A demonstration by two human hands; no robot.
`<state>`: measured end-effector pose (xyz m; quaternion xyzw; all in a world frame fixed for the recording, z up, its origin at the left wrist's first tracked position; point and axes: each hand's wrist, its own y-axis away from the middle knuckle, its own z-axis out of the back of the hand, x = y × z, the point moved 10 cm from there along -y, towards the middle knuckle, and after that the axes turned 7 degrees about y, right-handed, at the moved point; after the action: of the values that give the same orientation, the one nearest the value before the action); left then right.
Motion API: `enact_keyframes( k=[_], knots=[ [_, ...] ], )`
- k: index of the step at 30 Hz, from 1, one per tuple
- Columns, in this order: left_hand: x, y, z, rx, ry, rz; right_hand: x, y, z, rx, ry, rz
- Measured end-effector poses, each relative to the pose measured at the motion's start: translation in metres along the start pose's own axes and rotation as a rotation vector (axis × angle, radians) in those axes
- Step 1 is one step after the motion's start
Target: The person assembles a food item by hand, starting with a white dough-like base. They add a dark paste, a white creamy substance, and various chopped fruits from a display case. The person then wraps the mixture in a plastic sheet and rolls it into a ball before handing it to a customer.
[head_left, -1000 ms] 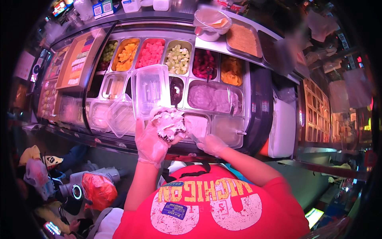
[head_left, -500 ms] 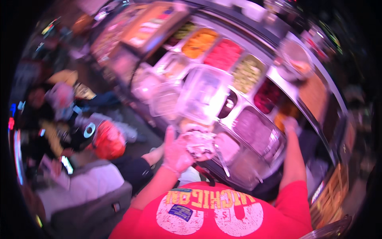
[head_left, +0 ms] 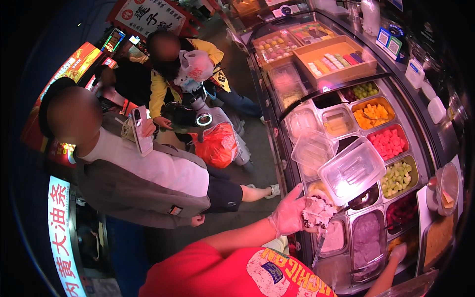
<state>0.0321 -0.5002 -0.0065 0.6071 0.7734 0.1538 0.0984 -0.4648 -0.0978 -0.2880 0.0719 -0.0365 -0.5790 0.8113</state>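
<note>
My left hand (head_left: 289, 214), in a clear glove, supports a piece of food spread with pale purple paste (head_left: 317, 212); the thumb stands out to the side. Dark bits show at the food's lower edge. My right hand (head_left: 397, 252) reaches down into a metal pan of orange-yellow food (head_left: 395, 242), where its fingertips are hard to make out. Close to the left hand are a pan of pinkish paste (head_left: 332, 236) and a clear plastic tub (head_left: 352, 171) lying over other pans. A pan of purple paste (head_left: 366, 240) lies between my hands.
Pans of green cubes (head_left: 399, 177), pink cubes (head_left: 387, 143) and orange cubes (head_left: 372, 115) line the counter. A wooden tray of coloured pieces (head_left: 336, 62) stands at the far end. A person with a phone (head_left: 142, 131) and a parked scooter (head_left: 242, 148) are left of the counter.
The view has swung left and lifted, so the counter now sits farther right and more of the street shows. My left hand still holds the food; my right hand stays at the orange-yellow pan.
</note>
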Motion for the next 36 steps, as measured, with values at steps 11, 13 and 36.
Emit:
enact_keyframes(
  k=[11, 13, 36],
  knots=[
    [0.0, 0.003, -0.003, 0.096, 0.039, 0.049, 0.002, 0.006, -0.009, -0.137, -0.104, 0.072],
    [-0.006, -0.003, -0.006, 0.09, 0.008, 0.045, -0.022, -0.003, -0.029, -0.088, -0.253, 0.015],
    [0.015, -0.023, -0.03, 0.147, -0.06, 0.085, 0.094, 0.162, 0.159, 0.277, -1.594, -0.222]
  ],
)
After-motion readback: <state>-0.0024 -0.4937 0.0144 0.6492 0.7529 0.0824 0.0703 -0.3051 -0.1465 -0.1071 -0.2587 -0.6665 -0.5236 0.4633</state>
